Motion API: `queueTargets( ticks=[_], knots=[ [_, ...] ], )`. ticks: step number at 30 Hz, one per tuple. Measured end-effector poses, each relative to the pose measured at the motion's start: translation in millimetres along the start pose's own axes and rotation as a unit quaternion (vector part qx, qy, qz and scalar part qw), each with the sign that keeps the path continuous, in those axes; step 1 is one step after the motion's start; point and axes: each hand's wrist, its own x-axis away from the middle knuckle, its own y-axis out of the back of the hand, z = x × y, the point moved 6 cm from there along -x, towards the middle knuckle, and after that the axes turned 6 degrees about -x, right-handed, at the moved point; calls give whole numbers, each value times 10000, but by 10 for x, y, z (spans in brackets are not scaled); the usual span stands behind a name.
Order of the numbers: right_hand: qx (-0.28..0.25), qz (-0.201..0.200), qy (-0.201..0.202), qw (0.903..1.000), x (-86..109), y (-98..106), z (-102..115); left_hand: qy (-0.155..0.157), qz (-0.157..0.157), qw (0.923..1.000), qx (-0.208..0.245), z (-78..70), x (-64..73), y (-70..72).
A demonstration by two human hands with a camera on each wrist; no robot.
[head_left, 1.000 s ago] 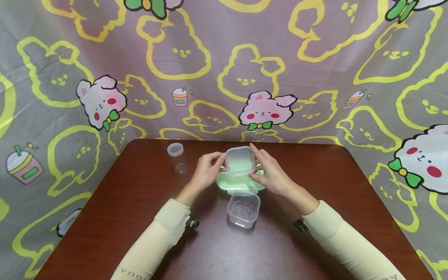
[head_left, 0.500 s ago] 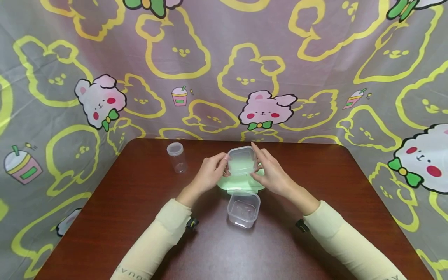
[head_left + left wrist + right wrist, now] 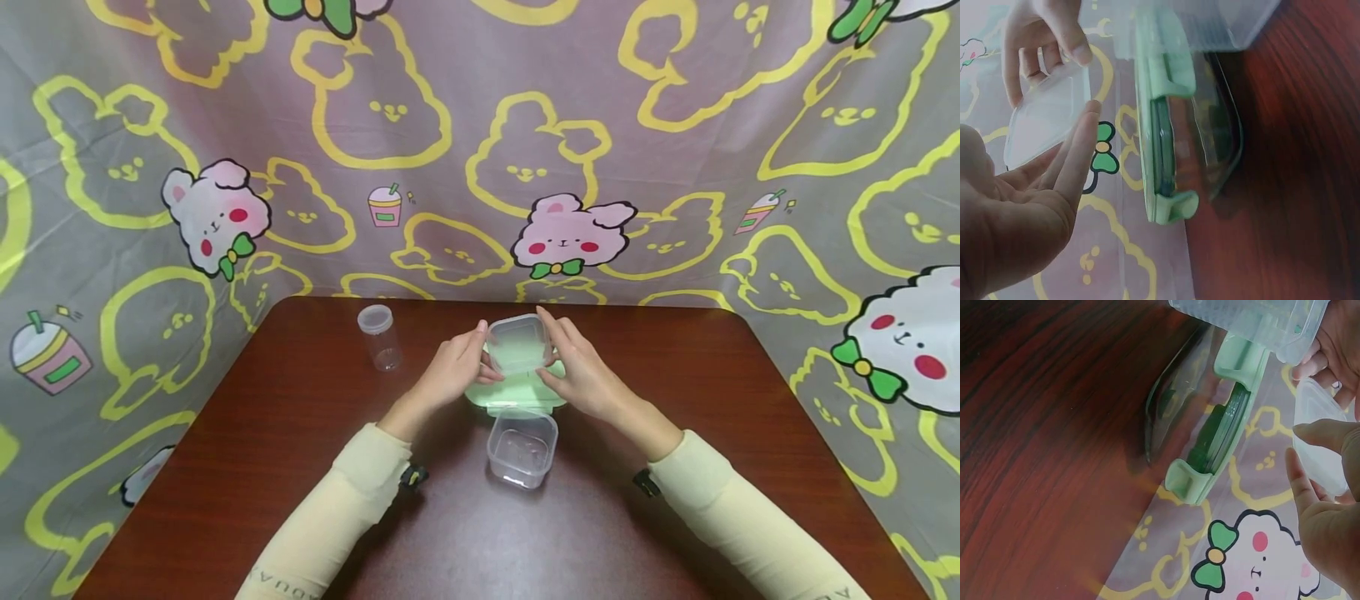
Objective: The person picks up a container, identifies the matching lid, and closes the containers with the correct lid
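Note:
A translucent square lid is held up, tilted, above a glass food box with a green clip-on lid. My right hand pinches the small lid at its right edge between thumb and fingers. On the other side, my left hand has its fingers extended beside the lid; in the left wrist view the fingers lie along its edge, with the thumb apart. A clear square plastic container, uncovered, stands on the table just in front of the food box.
A clear cylindrical jar with a whitish cap stands at the back left of the brown wooden table. Behind the table and at both sides hangs a cartoon-patterned cloth.
The left thumb has lifted off the lid and its fingers have straightened. The lid has shifted slightly right and changed tilt, still in the right hand. Jar, container and food box stay put.

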Motion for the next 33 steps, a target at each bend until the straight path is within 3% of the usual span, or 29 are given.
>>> queueTargets(
  ticks=[5,13,27,33],
  knots=[
    [-93,-56,117,9999,1,-3,6,582,93,9965,587,30,5,-19],
    [-429,17,187,9989,24,-2,19,778,97,9945,695,59,23,-21],
    [-909,276,-275,9951,13,3,-15,659,-204,9968,400,99,33,33],
    [-1088,220,-280,9934,12,26,1,618,-206,9973,345,110,40,45]
  ],
)
